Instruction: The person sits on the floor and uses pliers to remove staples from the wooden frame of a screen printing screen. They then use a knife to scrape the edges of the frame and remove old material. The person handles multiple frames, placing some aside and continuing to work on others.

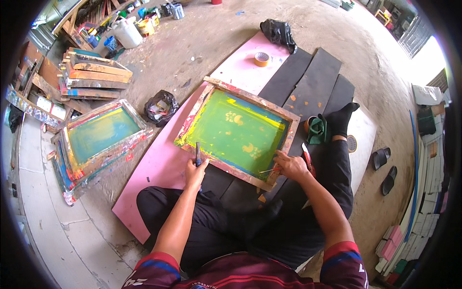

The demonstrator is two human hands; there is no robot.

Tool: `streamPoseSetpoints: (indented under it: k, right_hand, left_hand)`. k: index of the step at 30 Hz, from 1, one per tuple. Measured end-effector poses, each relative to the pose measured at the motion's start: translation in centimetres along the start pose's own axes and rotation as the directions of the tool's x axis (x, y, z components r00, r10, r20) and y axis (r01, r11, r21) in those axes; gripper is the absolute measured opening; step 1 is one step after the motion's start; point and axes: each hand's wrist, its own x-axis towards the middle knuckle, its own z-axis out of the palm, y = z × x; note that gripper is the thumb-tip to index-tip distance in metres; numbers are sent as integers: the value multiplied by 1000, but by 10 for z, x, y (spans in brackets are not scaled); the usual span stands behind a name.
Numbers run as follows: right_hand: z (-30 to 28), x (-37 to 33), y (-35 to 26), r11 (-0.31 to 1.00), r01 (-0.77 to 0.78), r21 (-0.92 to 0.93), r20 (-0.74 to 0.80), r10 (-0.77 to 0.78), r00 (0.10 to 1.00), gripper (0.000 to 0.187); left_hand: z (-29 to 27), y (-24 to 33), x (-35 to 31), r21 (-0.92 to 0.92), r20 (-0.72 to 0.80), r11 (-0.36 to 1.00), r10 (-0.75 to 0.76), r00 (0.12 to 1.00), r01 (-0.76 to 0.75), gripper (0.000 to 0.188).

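Note:
A silk-screen frame [288, 144] lies tilted in front of my crossed legs. Its wooden border is stained with paint, and its green mesh [240, 130] carries pale shapes. At the near left edge, my left hand [196, 174] is closed around a slim dark tool with a bluish grip [198, 156]; its exact kind is unclear. My right hand [292, 166] rests by the near right corner, fingers closed on a thin tool with a reddish handle [275, 168]. That tool's narrow tip points left over the mesh. A red-handled tool [308, 161] lies just right of this hand.
Beneath the frame are a pink board [149, 192] and black sheets [313, 79]. Around it are a tape roll [261, 59], black plastic bags [279, 34], and a green cloth [317, 130]. More screen frames [96, 130] stand left; paint containers [126, 32] behind; sandals [389, 180] right.

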Motion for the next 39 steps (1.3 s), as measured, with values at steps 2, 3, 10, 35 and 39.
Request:
streamPoseSetpoints:
  k: [2,3,10,35,39]
  right_hand:
    - [14,1,1,994,14,-108,-29,-17,999,47]
    - [16,1,-3,979,33,-203,-71,-48,996,41]
    - [1,0,-38,953,61,-297,-205,-126,971,34]
    - [-5,9,-92,968,58,-245,-336,-141,931,33]
    - [16,9,-148,984,-73,-163,-427,-4,904,38]
  left_hand:
    - [10,23,-6,-99,89,994,-39,995,48,45]
    - [12,25,-4,-132,59,988,-66,996,73,45]
    - [14,14,37,-140,-64,980,132,989,-140,43]
    - [4,70,102,-310,70,928,237,969,-205,37]
    - [14,89,137,-280,207,933,288,935,-226,35]
